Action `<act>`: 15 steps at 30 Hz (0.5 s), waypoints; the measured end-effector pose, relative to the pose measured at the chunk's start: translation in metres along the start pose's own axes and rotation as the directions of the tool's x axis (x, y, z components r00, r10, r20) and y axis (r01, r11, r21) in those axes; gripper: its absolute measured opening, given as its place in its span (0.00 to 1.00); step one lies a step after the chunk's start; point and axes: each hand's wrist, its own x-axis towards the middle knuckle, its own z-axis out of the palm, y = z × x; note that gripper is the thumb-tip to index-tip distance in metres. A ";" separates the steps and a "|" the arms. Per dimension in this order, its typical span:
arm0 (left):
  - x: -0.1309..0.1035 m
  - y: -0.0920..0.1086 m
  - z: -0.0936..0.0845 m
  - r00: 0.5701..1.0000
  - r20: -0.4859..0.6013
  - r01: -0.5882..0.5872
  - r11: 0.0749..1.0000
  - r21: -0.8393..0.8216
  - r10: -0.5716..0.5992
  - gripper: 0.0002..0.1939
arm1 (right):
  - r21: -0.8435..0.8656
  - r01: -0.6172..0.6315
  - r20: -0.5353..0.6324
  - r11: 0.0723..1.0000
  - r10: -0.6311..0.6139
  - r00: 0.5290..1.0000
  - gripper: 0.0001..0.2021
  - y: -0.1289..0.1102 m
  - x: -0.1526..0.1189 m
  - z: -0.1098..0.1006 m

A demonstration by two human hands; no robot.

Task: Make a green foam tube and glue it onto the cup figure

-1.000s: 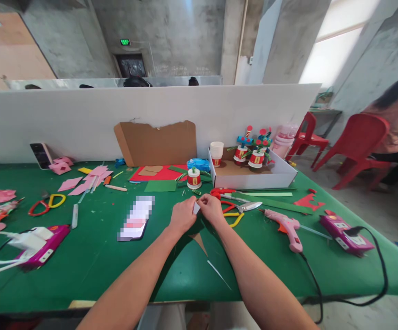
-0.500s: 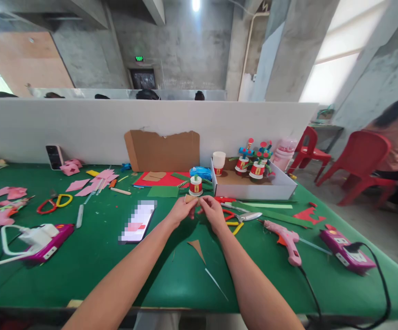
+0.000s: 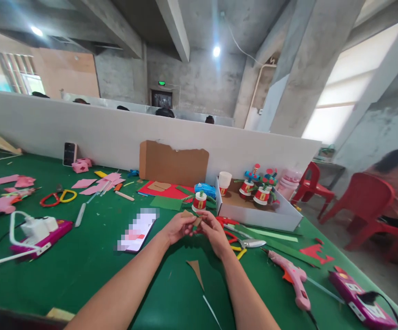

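My left hand (image 3: 179, 228) is closed, pinching a small piece of brown cardboard (image 3: 187, 214). Close against it, my right hand (image 3: 215, 233) has its fingertips on the same small bundle, where a bit of green shows beside the brown. Fingers partly cover the work, so its full shape is hidden. Just behind both hands stands a red-and-white paper cup figure (image 3: 199, 201) with striped green arms. A thin pointed cardboard scrap (image 3: 195, 272) lies in front of the hands on the green table, near a clear glue stick (image 3: 210, 309).
A white-sided box (image 3: 258, 215) holds similar cup figures and white cups. Scissors (image 3: 250, 243), a pink glue gun (image 3: 293, 277) and a purple power strip (image 3: 358, 298) lie right. A phone (image 3: 140, 231) lies left, with pink paper (image 3: 99, 185) beyond. A person sits far right.
The view has tilted up and swung left, so things sit lower in it. My hands stay together at the cardboard, and a green bit now shows between the fingers.
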 end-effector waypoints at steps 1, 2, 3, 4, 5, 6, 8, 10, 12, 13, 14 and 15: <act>-0.001 0.002 -0.004 0.999 0.038 0.037 0.999 -0.014 -0.037 0.15 | -0.035 0.009 0.046 0.999 -0.007 0.999 0.14 -0.002 -0.002 0.000; -0.002 0.003 -0.007 0.995 0.070 0.070 0.997 -0.027 -0.068 0.14 | -0.075 0.017 0.079 0.997 -0.011 0.997 0.13 -0.005 -0.003 0.000; -0.003 0.004 -0.010 0.991 0.095 0.100 0.994 -0.039 -0.096 0.14 | -0.112 0.026 0.094 0.993 -0.016 0.995 0.12 -0.007 -0.004 0.000; -0.004 0.006 -0.011 0.986 0.113 0.125 0.991 -0.047 -0.119 0.15 | -0.142 0.035 0.099 0.989 -0.021 0.995 0.11 -0.009 -0.004 -0.001; -0.004 0.006 -0.011 0.983 0.127 0.141 0.989 -0.052 -0.134 0.15 | -0.166 0.041 0.095 0.985 -0.026 0.995 0.10 -0.010 -0.004 -0.001; -0.005 0.007 -0.011 0.981 0.136 0.146 0.988 -0.050 -0.138 0.15 | -0.183 0.044 0.085 0.982 -0.029 0.996 0.09 -0.010 -0.003 -0.002; -0.005 0.008 -0.007 0.986 0.127 0.115 0.993 -0.035 -0.110 0.15 | -0.206 0.040 0.049 0.978 -0.031 0.998 0.07 -0.009 -0.001 -0.003; -0.005 0.008 -0.002 0.996 0.080 0.044 0.999 -0.009 -0.043 0.16 | -0.210 0.028 0.012 0.977 -0.026 1.000 0.07 -0.006 0.000 -0.002; -0.005 0.007 0.002 0.998 0.058 -0.008 1.000 0.024 0.006 0.18 | -0.202 0.015 0.012 0.979 -0.012 1.000 0.08 -0.004 0.001 0.000; -0.005 0.006 0.003 0.997 0.070 -0.018 0.999 0.039 0.016 0.19 | -0.192 0.010 0.024 0.981 -0.005 1.000 0.08 -0.003 0.001 0.001; -0.005 0.005 0.004 0.996 0.087 -0.025 0.998 0.050 0.021 0.20 | -0.181 0.008 0.040 0.983 -0.001 0.999 0.08 -0.002 0.001 0.002; -0.004 0.004 0.005 0.995 0.097 -0.036 0.998 0.053 0.031 0.21 | -0.171 0.009 0.052 0.985 0.000 0.999 0.08 -0.002 0.001 0.003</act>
